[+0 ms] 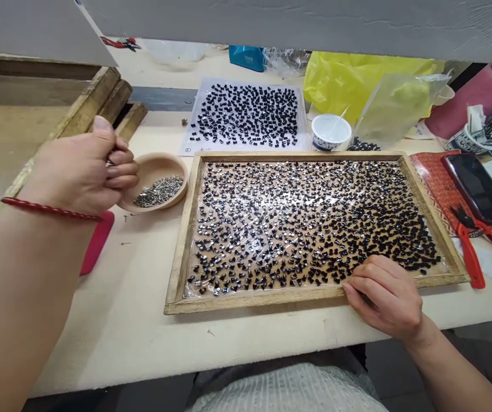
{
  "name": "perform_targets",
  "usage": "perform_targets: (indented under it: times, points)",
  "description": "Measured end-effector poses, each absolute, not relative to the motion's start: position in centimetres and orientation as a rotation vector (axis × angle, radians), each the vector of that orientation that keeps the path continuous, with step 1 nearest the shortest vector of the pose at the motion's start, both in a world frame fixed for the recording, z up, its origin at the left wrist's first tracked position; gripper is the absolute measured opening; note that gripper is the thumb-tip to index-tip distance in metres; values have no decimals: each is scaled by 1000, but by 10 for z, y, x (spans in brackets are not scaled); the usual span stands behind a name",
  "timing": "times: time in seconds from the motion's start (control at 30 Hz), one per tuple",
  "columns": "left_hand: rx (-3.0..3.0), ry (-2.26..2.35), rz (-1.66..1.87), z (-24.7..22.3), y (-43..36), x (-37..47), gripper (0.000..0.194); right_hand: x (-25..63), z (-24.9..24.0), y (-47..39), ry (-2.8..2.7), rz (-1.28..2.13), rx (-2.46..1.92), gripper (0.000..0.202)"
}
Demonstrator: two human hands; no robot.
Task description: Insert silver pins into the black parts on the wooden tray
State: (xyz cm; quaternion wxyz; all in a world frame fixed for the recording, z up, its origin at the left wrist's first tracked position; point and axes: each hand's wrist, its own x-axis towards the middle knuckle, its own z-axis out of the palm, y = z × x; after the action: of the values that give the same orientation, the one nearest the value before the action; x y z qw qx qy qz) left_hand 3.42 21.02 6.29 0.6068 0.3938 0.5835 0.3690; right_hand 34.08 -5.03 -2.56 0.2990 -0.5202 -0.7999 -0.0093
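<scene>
Left hand (80, 166) clenches, contents unclear; right hand (383, 294) curls at the wooden tray (254, 298), grip unclear; tray looks stiff, best held by rim.

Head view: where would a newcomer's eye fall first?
The wooden-framed tray, right of centre, is strewn with small black pieces. The right hand touches its near edge; the closed left hand is by a bowl of metal pins. A bright yellow bag stands out behind.
</scene>
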Motion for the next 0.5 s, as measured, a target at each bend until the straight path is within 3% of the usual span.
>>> perform_targets:
  times: [0.2, 0.5]
  points:
    - [411, 907, 994, 72, 204, 24, 41, 341, -26, -51, -2125, -24, -1400, 18]
    - [414, 836, 799, 66, 124, 70, 34, 339, -20, -52, -2097, -56, -1398, 14]
